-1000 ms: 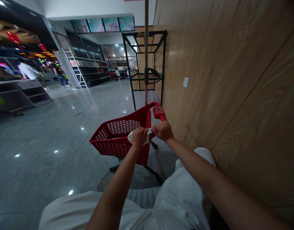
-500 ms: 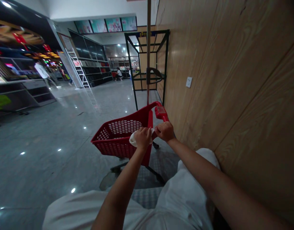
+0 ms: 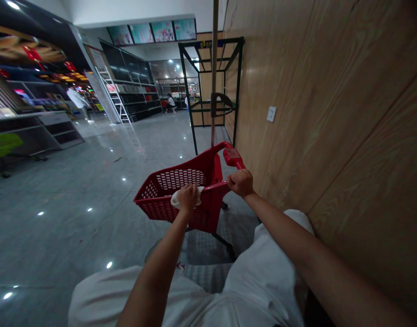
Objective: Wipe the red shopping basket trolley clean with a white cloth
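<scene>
In front of my knees stands a red plastic shopping cart (image 3: 208,206) with a perforated basket. My left hand (image 3: 188,198) is closed on a white cloth (image 3: 176,200) and presses it against the cart's near top rim. Part of the cloth is hidden under my fingers. My right hand (image 3: 240,182) wraps round the cart's red handle at its near corner, just below the handle's raised panel (image 3: 232,155). The cart's dark legs and a caster show beneath the basket.
A wood-panelled wall (image 3: 313,91) with a white socket (image 3: 271,114) runs close on my right. Beyond the cart are an upright pole (image 3: 214,59) and a dark metal frame rack (image 3: 238,81). A ladder (image 3: 118,102), a grey counter (image 3: 60,131) and a green cart (image 3: 6,144) stand farther left.
My left hand has slid the cloth leftward along the cart's rim, away from my right hand. My right hand keeps its hold on the handle. A person in the background has walked slightly.
</scene>
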### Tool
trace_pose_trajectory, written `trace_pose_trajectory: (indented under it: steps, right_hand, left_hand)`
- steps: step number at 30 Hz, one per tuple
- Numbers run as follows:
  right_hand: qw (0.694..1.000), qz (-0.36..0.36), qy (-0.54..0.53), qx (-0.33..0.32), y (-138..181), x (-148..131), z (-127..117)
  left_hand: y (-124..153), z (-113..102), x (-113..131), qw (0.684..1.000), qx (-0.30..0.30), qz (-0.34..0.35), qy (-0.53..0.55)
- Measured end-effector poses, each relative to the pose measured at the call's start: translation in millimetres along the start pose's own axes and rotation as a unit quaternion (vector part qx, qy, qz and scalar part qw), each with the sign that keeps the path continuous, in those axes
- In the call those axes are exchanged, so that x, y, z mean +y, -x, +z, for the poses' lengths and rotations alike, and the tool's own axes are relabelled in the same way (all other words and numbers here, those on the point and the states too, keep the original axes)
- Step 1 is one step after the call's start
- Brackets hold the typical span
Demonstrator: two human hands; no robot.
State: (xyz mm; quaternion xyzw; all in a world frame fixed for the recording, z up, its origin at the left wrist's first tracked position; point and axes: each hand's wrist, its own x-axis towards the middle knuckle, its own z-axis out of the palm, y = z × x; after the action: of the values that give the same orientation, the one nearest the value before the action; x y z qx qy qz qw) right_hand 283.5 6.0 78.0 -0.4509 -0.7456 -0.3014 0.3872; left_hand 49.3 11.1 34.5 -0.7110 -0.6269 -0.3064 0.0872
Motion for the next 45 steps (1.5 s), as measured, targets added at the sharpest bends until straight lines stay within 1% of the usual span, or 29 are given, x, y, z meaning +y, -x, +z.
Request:
trace_pose_trajectory:
  steps: [2,3,4,5,6,7,9,11,13,14,15,16,17,18,20,22,24,25,26,28,30,33,35,37,38,39,41,44,45]
  right_hand:
    - [1.000,-0.004,0.001,0.000,-1,-1,1]
    - [1.000,-0.008,0.001,-0.002,-1,-1,1]
    - [1.000,-0.013,0.001,-0.003,-1,1,0]
    - [1.000,-0.022,0.001,-0.006,-1,3,-1]
    - [0.999,-0.035,0.000,-0.008,-1,6,-2]
    - [0.999,-0.050,-0.002,-0.012,0,9,-4]
    - [0.997,-0.076,-0.006,-0.019,1,16,-7]
    - [0.996,-0.087,-0.008,-0.024,3,23,-8]
    - [0.997,-0.079,-0.008,-0.021,5,28,-8]
    - [0.997,-0.069,-0.007,-0.014,6,29,-8]
    - [0.998,-0.059,-0.005,-0.004,7,30,-7]
    - [0.999,-0.048,-0.001,0.008,7,31,-6]
    - [0.999,-0.038,0.003,0.020,8,30,-4]
    - [0.999,-0.030,0.006,0.029,8,30,-3]
    - [0.999,-0.026,0.007,0.037,8,29,-2]
    - [0.999,-0.028,0.007,0.039,7,28,-2]
    - [0.998,-0.036,0.009,0.045,6,28,-4]
    - [0.998,-0.042,0.010,0.047,6,29,-5]
    - [0.998,-0.049,0.009,0.047,5,29,-6]
    - [0.997,-0.062,0.008,0.039,6,32,-9]
    - [0.997,-0.066,0.011,0.030,7,34,-11]
    - [0.998,-0.062,0.017,0.025,10,36,-11]
    - [0.998,-0.059,0.016,0.025,11,36,-9]
    - [0.998,-0.052,0.019,0.037,12,35,-7]
    - [0.998,-0.049,0.020,0.046,12,34,-6]
    - [0.997,-0.044,0.022,0.053,11,33,-6]
    - [0.997,-0.036,0.023,0.059,10,31,-5]
    - [0.998,-0.023,0.016,0.051,9,29,-5]
    - [0.999,-0.020,0.015,0.048,9,28,-5]
  left_hand:
    - [-3,0,42,0.998,0.009,0.053,0.031]
    - [-3,-1,60,0.998,0.026,0.051,0.037]
    - [-4,-1,75,0.998,0.037,0.043,0.036]
    - [-3,-1,84,0.998,0.042,0.038,0.034]
    - [-3,-1,88,0.998,0.039,0.035,0.030]
    - [-2,-1,85,0.999,0.030,0.034,0.025]
    - [1,0,65,1.000,0.009,0.022,0.010]
    - [4,0,31,1.000,-0.004,-0.010,-0.018]
    - [8,-1,-4,0.998,-0.013,-0.034,-0.053]
    - [9,-2,-17,0.997,-0.018,-0.039,-0.068]
    - [9,-3,-25,0.995,-0.023,-0.047,-0.080]
    - [9,-4,-27,0.994,-0.028,-0.056,-0.087]
    - [9,-4,-23,0.993,-0.034,-0.064,-0.088]
    - [7,-4,-13,0.993,-0.040,-0.069,-0.083]
    - [4,-2,23,0.996,-0.043,-0.057,-0.055]
    - [1,1,66,1.000,-0.015,-0.017,-0.011]
    - [-1,3,101,1.000,0.017,0.015,0.018]
    - [-1,4,111,0.999,0.027,0.031,0.027]
    - [-1,4,117,0.998,0.031,0.049,0.031]
    - [0,5,111,0.996,0.024,0.084,0.032]
    - [4,7,88,0.995,0.012,0.096,0.022]
    - [13,9,37,0.998,0.008,0.055,-0.020]
    - [17,9,8,0.998,0.005,0.048,-0.046]
    - [19,7,-6,0.998,-0.001,0.037,-0.056]
    - [19,6,-5,0.998,-0.004,0.025,-0.053]
    - [17,5,2,0.999,-0.007,0.013,-0.045]
    - [13,3,29,1.000,-0.011,0.007,-0.014]
    - [5,0,84,0.997,-0.003,0.069,0.045]
    - [3,-1,99,0.996,0.004,0.074,0.052]
